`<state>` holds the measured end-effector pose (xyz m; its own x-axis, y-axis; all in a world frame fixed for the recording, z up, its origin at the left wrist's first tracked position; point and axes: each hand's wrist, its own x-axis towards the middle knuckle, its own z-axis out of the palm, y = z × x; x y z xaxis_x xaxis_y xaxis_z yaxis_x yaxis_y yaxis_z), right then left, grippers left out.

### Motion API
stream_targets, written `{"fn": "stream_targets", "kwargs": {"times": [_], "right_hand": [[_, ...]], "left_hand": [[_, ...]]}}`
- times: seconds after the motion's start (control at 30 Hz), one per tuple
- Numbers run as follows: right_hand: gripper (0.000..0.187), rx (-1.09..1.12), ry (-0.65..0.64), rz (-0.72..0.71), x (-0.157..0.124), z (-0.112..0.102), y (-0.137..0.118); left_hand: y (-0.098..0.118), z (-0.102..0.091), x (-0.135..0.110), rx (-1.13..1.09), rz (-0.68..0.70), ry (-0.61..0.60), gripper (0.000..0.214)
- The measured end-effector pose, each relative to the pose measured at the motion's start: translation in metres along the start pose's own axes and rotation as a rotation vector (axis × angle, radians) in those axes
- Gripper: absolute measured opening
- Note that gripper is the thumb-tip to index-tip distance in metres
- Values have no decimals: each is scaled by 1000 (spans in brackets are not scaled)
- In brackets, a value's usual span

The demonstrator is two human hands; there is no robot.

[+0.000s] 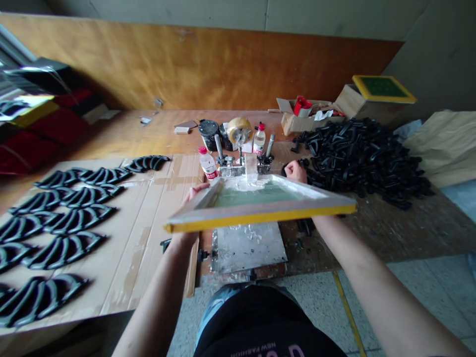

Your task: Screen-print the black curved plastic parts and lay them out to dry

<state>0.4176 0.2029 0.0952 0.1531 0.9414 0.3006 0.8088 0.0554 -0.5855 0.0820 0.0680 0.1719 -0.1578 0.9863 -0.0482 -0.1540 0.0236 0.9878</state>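
Observation:
A screen-printing frame with a yellow front edge and greenish mesh is tilted up in front of me. It is joined to a metal hinge clamp above a stained metal base plate. My left hand is at the frame's left side, partly hidden behind it; its fingers are blurred, and any contact is unclear. Beyond the right side of the frame, my right hand is closed at the edge of a heap of black plastic handles. A dark piece shows beside its curled fingers.
Black curved handles lie in overlapping fans on cardboard at left. Behind the clamp stand two bottles, black tubs and a tape roll. An open carton and another yellow-edged screen are at back right.

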Motion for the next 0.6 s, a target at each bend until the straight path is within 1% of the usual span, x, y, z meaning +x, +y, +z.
{"fn": "stream_targets", "kwargs": {"times": [0.03, 0.07, 0.1, 0.13, 0.17, 0.2, 0.23, 0.3, 0.33, 0.37, 0.4, 0.43, 0.47, 0.5, 0.53, 0.57, 0.6], "right_hand": [[20, 6, -78, 1, -14, 6, 6], [22, 14, -168, -55, -30, 14, 8], [29, 23, -262, -152, -46, 23, 7], [37, 19, -342, -259, -61, 31, 2], [41, -1, -395, -340, -76, 38, -5], [41, -26, -427, -391, -89, 43, -14], [35, -56, -430, -408, -100, 46, -24], [21, -92, -378, -393, -123, 48, -46], [17, -93, -351, -406, -135, 48, -58], [16, -79, -341, -460, -146, 48, -68], [15, -54, -351, -547, -156, 47, -77], [15, -22, -380, -647, -164, 46, -81], [15, 8, -418, -732, -168, 44, -81], [15, 23, -447, -775, -168, 41, -76], [16, 10, -458, -759, -163, 37, -64], [18, -35, -452, -691, -155, 31, -47], [23, -107, -430, -583, -143, 23, -26]], "left_hand": [[4, 5, 8, -41, 23, 2, 54], [5, 10, 14, -66, 34, 14, 53], [4, 15, 17, -85, 34, 41, 52], [1, 19, 16, -102, 25, 77, 52], [-6, 23, 12, -120, 0, 107, 52], [-16, 28, 4, -132, -56, 113, 52], [-28, 33, -7, -136, -154, 86, 53], [-56, 43, -33, -121, -435, -32, 56], [-69, 48, -46, -122, -558, -92, 56], [-81, 50, -57, -135, -644, -126, 54], [-91, 50, -65, -152, -692, -124, 50], [-99, 45, -70, -161, -714, -96, 47], [-104, 36, -72, -148, -719, -56, 44], [-107, 20, -72, -104, -716, -4, 43], [-108, 0, -70, -30, -708, 61, 42], [-107, -25, -68, 71, -692, 124, 42], [-105, -53, -66, 185, -667, 208, 42]]}}
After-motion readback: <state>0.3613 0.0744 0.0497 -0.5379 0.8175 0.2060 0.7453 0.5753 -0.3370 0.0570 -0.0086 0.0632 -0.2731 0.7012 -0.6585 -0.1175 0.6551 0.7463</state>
